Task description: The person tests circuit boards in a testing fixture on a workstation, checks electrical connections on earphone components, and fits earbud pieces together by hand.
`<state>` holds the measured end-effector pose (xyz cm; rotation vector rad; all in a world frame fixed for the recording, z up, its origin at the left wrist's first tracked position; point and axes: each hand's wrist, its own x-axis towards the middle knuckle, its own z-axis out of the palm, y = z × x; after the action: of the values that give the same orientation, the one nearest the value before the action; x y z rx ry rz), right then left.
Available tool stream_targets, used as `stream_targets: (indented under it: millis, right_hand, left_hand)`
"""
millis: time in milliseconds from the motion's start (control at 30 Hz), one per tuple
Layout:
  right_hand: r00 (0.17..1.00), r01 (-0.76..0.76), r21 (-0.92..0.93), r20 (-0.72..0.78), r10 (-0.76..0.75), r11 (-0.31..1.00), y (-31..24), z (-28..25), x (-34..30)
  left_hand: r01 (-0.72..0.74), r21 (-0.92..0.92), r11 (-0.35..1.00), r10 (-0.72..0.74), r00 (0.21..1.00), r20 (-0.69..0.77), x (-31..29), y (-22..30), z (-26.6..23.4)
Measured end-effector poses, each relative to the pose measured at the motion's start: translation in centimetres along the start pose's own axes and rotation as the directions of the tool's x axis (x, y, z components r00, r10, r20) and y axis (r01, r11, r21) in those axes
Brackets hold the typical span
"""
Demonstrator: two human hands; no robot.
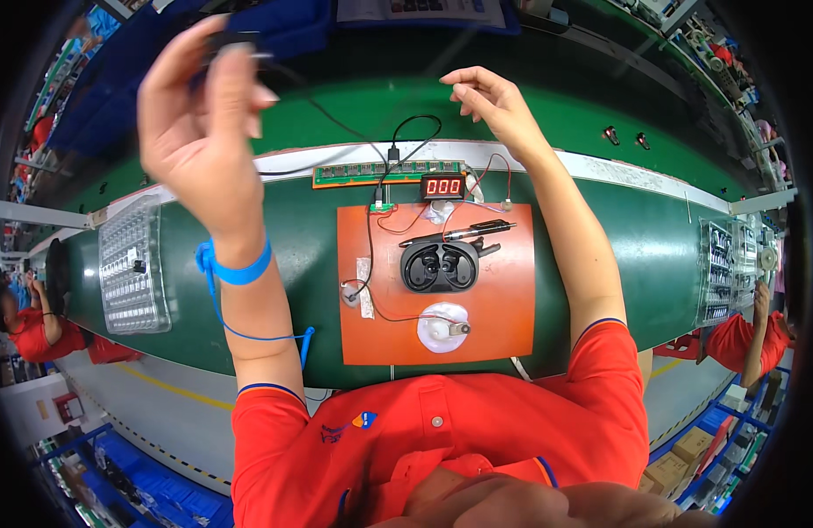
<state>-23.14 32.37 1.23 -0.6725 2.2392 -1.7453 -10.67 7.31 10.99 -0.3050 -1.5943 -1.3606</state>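
My left hand [204, 123] is raised at the upper left, blurred by motion, with a blue wrist strap [239, 268] below it. Between its thumb and fingers is a small dark object [235, 42], its kind smeared; a black cable [327, 110] runs from near it toward the board. My right hand [494, 106] hovers over the far green surface, fingers loosely bent and apart, nothing visible in them. Nearer me, an open black earbud case [440, 280] with two earbuds in it lies on an orange mat [499, 326]. A black pen [450, 235] lies just beyond it.
Beyond the mat are a green circuit board strip [389, 172] and a small meter with red digits [443, 187]. A white round pad [442, 327] carries a wired metal piece. Clear trays [134, 264] stand at left and right; two earbuds [611, 135] lie far right. Co-workers sit both sides.
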Motion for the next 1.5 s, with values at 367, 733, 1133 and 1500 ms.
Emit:
stream_targets:
  millis: [367,733,1133,1500]
  right_hand:
    - [0.951,0.205,0.216,0.187,-0.247,0.955,-3.8,2.5,-2.4]
    - [0.957,0.244,0.350,0.065,-0.283,0.904,-4.5,2.6,-2.7]
    - [0.979,0.167,0.347,0.053,-0.197,0.923,-3.3,2.2,-2.2]
    - [0.976,0.173,0.340,0.070,-0.208,0.925,-2.7,2.2,-1.5]
  left_hand:
    - [0.095,0.142,0.985,-0.154,0.855,0.495,-4.6,-3.0,5.0]
    - [0.343,-0.105,0.933,-0.249,0.830,0.499,-4.7,-3.8,5.4]
    - [0.607,0.043,0.794,-0.523,0.644,0.558,-5.6,-5.4,5.1]
    - [0.523,0.067,0.850,-0.463,0.678,0.571,-4.2,-4.4,4.8]
